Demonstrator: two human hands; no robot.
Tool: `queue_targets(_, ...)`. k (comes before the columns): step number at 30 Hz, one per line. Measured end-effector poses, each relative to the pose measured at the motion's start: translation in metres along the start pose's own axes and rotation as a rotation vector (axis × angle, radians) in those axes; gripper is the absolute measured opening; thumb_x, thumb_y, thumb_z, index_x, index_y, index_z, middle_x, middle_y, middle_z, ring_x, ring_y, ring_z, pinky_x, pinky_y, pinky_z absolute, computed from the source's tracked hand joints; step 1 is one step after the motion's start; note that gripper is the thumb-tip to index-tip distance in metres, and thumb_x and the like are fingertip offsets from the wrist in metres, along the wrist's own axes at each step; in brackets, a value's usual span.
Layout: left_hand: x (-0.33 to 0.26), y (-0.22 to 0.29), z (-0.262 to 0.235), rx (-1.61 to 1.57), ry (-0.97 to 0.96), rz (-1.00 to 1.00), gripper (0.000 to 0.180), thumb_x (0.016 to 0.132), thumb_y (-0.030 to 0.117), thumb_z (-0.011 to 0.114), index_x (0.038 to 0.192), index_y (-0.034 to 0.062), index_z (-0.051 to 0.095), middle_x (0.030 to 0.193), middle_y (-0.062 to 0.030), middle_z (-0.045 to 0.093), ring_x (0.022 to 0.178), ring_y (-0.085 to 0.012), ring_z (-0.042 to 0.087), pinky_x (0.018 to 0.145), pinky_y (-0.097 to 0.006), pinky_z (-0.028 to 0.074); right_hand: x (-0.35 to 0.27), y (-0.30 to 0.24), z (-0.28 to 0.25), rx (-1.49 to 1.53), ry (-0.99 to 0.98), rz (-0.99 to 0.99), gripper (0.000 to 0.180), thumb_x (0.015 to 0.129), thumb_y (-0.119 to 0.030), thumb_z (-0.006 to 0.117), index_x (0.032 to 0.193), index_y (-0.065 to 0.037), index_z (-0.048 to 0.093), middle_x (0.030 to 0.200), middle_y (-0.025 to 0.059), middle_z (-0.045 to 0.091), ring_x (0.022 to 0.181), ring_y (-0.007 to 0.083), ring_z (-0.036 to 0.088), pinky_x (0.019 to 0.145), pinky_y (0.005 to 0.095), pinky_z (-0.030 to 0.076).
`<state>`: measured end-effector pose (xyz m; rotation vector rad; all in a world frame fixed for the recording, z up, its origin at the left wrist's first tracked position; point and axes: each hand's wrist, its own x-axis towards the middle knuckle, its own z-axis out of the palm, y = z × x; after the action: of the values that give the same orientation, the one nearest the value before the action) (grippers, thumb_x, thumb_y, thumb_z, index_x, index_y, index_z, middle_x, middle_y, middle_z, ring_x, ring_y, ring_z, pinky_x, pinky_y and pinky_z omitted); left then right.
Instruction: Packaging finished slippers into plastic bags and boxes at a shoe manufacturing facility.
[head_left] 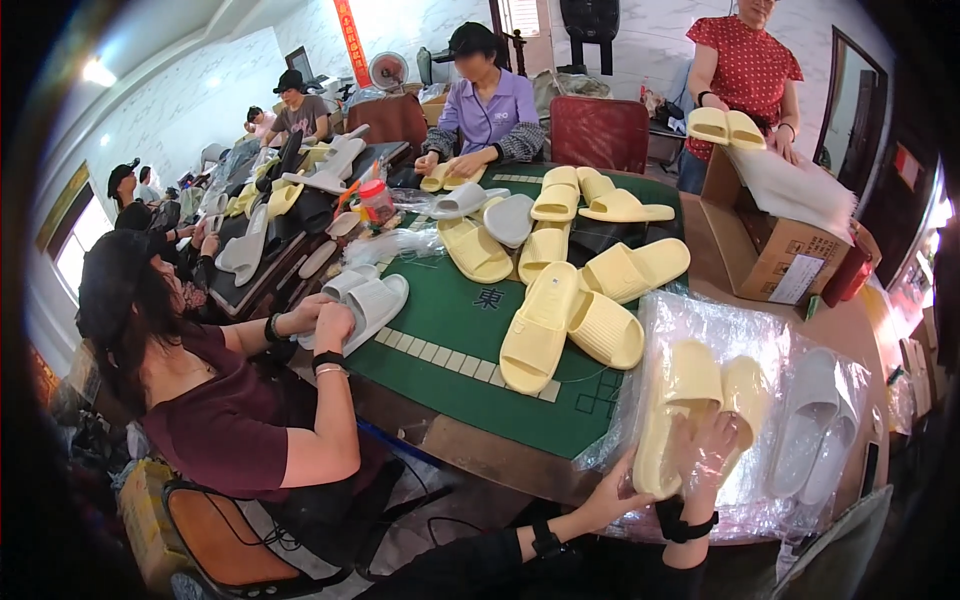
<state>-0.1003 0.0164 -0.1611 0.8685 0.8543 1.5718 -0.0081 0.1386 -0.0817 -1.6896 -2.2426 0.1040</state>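
In front of me at the lower right, a pair of yellow slippers (pixel 690 385) lies inside a clear plastic bag (pixel 640 400). My left hand (pixel 612 492) grips the heel end of the left slipper, at the bag's near side. Reaching under the film, my right hand (pixel 706 452) has its fingers on the pair, between and over the two slippers; glare on the plastic partly blurs them. Just right of it, a grey pair of slippers (pixel 810 420) lies in clear plastic.
Loose yellow slippers (pixel 540 325) are heaped on the green mat (pixel 430 375). To the left, a co-worker handles grey slippers (pixel 375 310). Two people across the table handle yellow slippers. A cardboard box (pixel 765 250) stands far right; a chair (pixel 235 525) is lower left.
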Motion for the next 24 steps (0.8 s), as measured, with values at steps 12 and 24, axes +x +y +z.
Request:
queue_targets(12,0.003,-0.016,-0.005,0.183,0.112,-0.04,0.075,0.09,0.007,0.063,0.149,0.0028,0.017,0.134,-0.0112,0.047,0.115,-0.0134,0.049,0.088,-0.026,0.048,-0.065,0.03,-0.017,0.125,-0.07,-0.099,0.068,0.082,-0.034,0.065,0.14,-0.009,0.041,0.152,0.0223,0.02,0.138,0.0425,0.019,0.11,0.0561,0.015)
queue_targets(24,0.005,0.0,0.004,-0.025,0.192,-0.219,0.065,0.092,0.003,0.058,0.146,0.0042,0.024,0.099,-0.0087,0.063,0.084,-0.0129,0.061,0.074,-0.025,0.051,-0.082,0.06,-0.004,0.451,-0.052,-0.144,0.077,0.062,-0.012,0.081,0.132,-0.008,0.049,0.152,0.0246,0.016,0.14,0.0431,0.014,0.113,0.0476,0.021)
